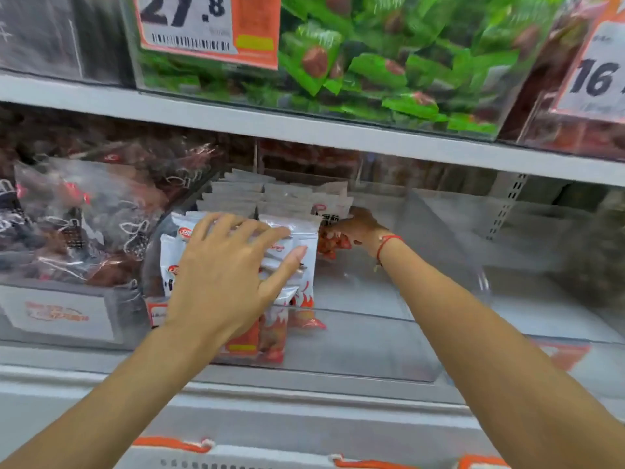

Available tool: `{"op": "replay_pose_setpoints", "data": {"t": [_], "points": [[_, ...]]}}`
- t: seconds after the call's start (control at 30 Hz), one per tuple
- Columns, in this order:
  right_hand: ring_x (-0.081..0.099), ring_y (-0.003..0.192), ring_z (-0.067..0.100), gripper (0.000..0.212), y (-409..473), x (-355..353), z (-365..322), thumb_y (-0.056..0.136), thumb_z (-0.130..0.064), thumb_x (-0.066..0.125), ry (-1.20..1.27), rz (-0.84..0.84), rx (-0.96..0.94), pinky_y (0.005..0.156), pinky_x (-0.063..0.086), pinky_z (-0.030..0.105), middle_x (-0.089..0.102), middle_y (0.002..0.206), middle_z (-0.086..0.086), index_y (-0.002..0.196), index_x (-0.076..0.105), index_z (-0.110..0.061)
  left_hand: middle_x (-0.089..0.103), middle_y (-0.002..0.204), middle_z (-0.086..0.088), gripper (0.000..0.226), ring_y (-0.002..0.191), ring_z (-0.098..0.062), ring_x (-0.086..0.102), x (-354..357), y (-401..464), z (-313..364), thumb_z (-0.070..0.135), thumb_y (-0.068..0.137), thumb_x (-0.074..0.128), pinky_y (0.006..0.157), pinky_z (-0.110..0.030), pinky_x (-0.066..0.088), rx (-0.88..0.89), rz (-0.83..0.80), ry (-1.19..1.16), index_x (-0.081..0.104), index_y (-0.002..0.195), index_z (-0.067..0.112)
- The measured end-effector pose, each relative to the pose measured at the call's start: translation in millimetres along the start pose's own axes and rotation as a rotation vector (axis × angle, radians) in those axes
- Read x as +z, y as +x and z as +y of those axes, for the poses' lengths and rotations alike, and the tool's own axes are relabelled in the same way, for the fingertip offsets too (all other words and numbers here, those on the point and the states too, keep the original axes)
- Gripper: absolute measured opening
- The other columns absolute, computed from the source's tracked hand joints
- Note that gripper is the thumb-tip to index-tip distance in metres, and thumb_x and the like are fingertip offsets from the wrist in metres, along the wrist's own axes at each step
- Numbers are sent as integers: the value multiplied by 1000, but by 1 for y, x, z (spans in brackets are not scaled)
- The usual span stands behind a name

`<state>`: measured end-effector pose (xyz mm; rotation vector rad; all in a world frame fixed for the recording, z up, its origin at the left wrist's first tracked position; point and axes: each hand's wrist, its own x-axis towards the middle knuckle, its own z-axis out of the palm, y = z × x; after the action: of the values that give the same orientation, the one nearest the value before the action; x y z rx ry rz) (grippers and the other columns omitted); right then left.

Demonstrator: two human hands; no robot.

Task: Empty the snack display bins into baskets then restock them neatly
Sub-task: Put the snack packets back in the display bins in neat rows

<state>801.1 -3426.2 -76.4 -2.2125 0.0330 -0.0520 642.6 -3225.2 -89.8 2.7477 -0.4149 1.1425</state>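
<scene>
A clear plastic display bin (pixel 378 340) on the middle shelf holds rows of white snack packets with red flame print (pixel 304 262), stacked upright on its left side. My left hand (pixel 233 275) lies flat on the front packets, fingers spread, holding nothing. My right hand (pixel 358 226), with a red string on the wrist, reaches deeper into the bin and grips a packet with red contents (pixel 333 243) at the right end of the rows. The bin's right half is bare.
To the left, a bin of dark red packets (pixel 84 225). Above, a bin of green packets (pixel 372 69) behind orange price tags (pixel 209 25). A white basket rim with orange handles (pixel 176 445) shows at the bottom edge. Another clear bin (pixel 541 282) sits on the right.
</scene>
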Motion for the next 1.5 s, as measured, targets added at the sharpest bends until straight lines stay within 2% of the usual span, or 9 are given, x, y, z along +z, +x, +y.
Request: {"op": "replay_pose_setpoints", "data": {"t": [0.13,0.5,0.7,0.93,1.1,1.23,1.33,1.4,1.5], "points": [[67,101,27,60,11,-2,22,65,-24,86,21,98,98,90,55,42,68,115,8,119,62,-11,71,102,4,55,99,-25,59,1,-1,0,61,97,31,99,-40,37,-14,8,7,72,112,28],[70,94,25,39,22,10,23,83,-26,73,109,128,3,87,57,41,68,118,8,118,63,-11,71,101,2,59,97,-25,59,-1,-1,2,62,97,30,98,-42,40,-5,17,14,73,111,25],[65,108,27,48,12,12,22,89,-26,68,132,6,-16,93,55,42,60,132,9,133,54,-13,71,103,4,58,100,-24,59,-2,-1,3,62,97,29,100,-40,38,-12,-8,15,72,113,27],[66,100,25,56,3,-2,18,79,-29,78,87,98,21,89,56,39,63,125,10,128,55,-14,71,102,4,59,99,-24,59,-3,-1,3,63,97,28,99,-39,38,-17,0,0,72,113,27],[58,110,25,60,-42,-18,6,80,-23,78,-44,131,-57,90,51,33,58,125,7,131,47,-15,71,105,2,56,101,-25,59,-3,0,4,60,97,30,104,-42,38,-7,-16,-7,71,115,26],[59,101,15,42,-120,-38,-4,82,-20,73,-203,91,-465,84,51,33,59,116,-3,122,59,-20,68,115,-1,51,111,-25,58,-5,0,4,53,98,34,114,-46,27,24,28,-33,69,117,22],[53,94,6,31,-181,-53,-3,85,-23,68,-463,103,-742,75,49,34,57,105,-14,115,63,-30,66,119,-3,42,116,-27,55,-15,-3,7,46,99,41,116,-48,24,71,188,-22,69,113,18],[53,91,6,29,-217,-60,-4,88,-28,65,-654,40,-775,72,48,34,58,103,-16,116,60,-34,67,115,-3,31,109,-29,57,-30,-13,18,37,97,50,108,-45,33,111,317,-37,69,108,16],[56,105,12,37,-252,-57,6,93,-37,57,-1007,-314,-556,80,42,29,58,116,-13,129,50,-38,68,90,-2,21,85,-28,62,-54,-45,40,30,93,53,75,-38,46,200,294,-149,69,93,17]]}}
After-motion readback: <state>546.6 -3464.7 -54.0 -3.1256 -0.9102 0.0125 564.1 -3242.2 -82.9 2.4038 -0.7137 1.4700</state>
